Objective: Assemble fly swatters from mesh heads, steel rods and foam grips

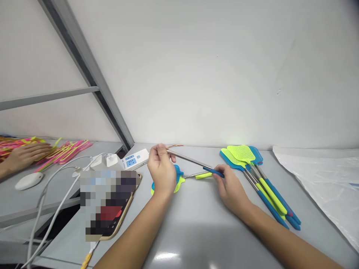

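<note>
A fly swatter is stretched between my hands, with its silver rod (189,158) and blue handle (215,172) showing; its head cannot be made out. My left hand (162,168) is closed round the rod's far end. The blue handle sits in the closed fingers of my right hand (231,188). Behind and below my left wrist lie a blue swatter head (178,172) and a yellow-green one (179,184), partly hidden. A yellow-green handle (203,175) on a metal rod lies beneath the held swatter. To the right rests a pile of blue and yellow-green fly swatters (242,154), handles toward me.
A phone (123,218) with a blurred screen lies left of my forearm. Behind it are a white power strip (136,160) and loose white cables (60,207). Another person's hand (30,155) rests on colourful cords at far left. White plastic sheeting (322,179) covers the right side.
</note>
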The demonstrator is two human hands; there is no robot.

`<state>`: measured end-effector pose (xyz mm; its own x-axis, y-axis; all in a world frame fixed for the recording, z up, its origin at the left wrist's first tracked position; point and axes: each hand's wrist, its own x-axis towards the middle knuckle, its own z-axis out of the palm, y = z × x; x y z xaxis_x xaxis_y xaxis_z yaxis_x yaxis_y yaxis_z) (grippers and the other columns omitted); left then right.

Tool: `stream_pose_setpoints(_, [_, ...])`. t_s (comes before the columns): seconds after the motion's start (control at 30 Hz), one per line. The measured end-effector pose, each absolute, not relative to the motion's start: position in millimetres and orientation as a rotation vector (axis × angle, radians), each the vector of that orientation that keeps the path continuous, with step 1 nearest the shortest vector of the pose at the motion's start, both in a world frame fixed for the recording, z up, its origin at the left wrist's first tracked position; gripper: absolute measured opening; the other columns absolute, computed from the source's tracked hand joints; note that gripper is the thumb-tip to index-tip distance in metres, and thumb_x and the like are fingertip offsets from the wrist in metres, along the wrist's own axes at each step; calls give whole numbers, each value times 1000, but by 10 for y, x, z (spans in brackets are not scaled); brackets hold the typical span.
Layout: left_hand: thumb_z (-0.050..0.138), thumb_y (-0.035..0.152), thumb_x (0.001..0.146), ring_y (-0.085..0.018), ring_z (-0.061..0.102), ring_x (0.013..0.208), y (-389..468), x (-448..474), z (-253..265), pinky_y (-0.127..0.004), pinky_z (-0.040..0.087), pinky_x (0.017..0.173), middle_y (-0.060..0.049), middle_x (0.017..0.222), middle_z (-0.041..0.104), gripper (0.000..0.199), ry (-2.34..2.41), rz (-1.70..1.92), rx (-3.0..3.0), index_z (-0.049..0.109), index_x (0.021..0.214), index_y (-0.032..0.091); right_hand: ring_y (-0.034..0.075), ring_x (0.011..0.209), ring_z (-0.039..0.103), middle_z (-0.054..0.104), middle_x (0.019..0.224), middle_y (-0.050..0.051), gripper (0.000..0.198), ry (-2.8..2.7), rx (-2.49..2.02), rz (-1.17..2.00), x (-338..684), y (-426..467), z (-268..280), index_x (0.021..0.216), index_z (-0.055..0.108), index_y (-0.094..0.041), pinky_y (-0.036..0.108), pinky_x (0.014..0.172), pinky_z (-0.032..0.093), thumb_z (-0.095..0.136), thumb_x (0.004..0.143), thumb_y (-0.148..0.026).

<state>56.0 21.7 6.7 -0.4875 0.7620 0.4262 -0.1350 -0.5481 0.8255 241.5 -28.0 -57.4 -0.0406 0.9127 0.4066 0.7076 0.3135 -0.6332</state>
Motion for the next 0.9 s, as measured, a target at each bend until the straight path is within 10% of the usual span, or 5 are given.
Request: stream_pose_setpoints(0.9, [49, 48, 90, -8, 39, 49, 314, 485, 101, -22, 41, 54, 5, 61, 36, 35, 814, 2084, 938, 43, 71, 19, 15, 58, 50, 54, 65, -2, 30, -2006, -1311, 667, 2340, -417, -550, 82, 48, -22, 25, 57, 33, 31, 98, -42])
